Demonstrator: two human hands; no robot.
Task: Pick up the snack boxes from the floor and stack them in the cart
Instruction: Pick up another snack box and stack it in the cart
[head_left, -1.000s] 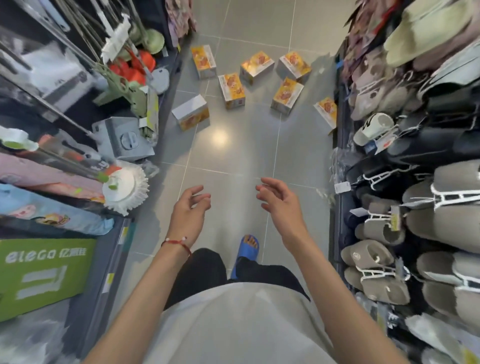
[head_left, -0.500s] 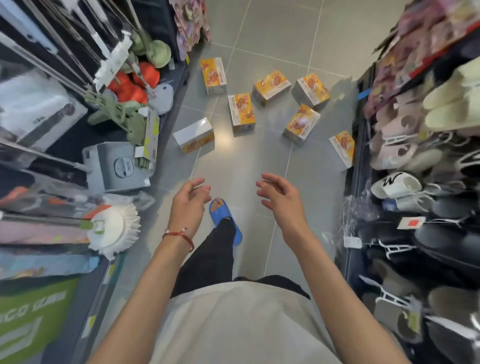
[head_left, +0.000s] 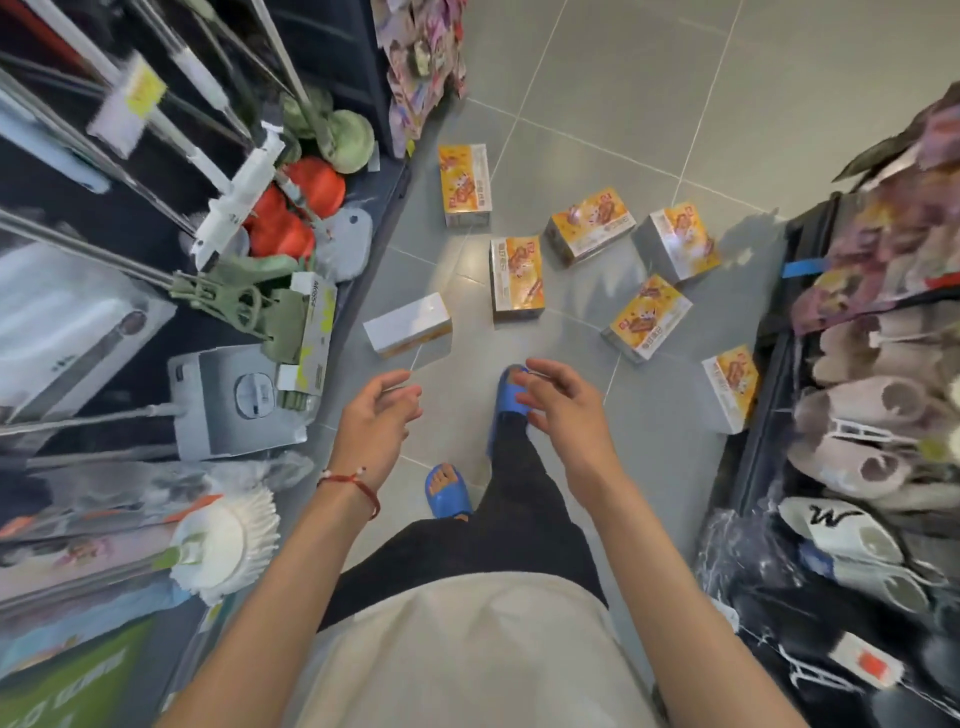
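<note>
We look down on a glossy grey tiled floor (head_left: 597, 78) with pale grout lines and a bright patch of reflected light. It runs as a narrow aisle between two shop racks. On our left stands a dark rack of cleaning goods (head_left: 104, 291), with long metal mop handles, red and green mop heads, a grey boxed bucket set (head_left: 234, 400) and a white round brush head (head_left: 223, 543) low down. On our right a dark rack of slippers (head_left: 878, 447) carries rows of beige, grey and white pairs with tags. Directly below us show a cream shirt (head_left: 467, 649) and black trousers (head_left: 493, 540).

Seven yellow-and-orange cardboard snack boxes (head_left: 517, 278) lie scattered on the floor ahead of us, none touching another. The white-sided box (head_left: 408, 325) lies nearest us, near the foot of the cleaning rack. The rightmost box (head_left: 730, 387) lies just beside the base of the slipper rack.

Our left hand (head_left: 376, 421) and right hand (head_left: 563, 410) hover above the floor, apart from every box, their fingers loosely curled and grasping nothing. One blue rubber slide (head_left: 506, 402) is partly hidden under the right hand; the other blue slide (head_left: 447, 493) is behind it. A thin red string bracelet (head_left: 353, 483) circles our left wrist.
</note>
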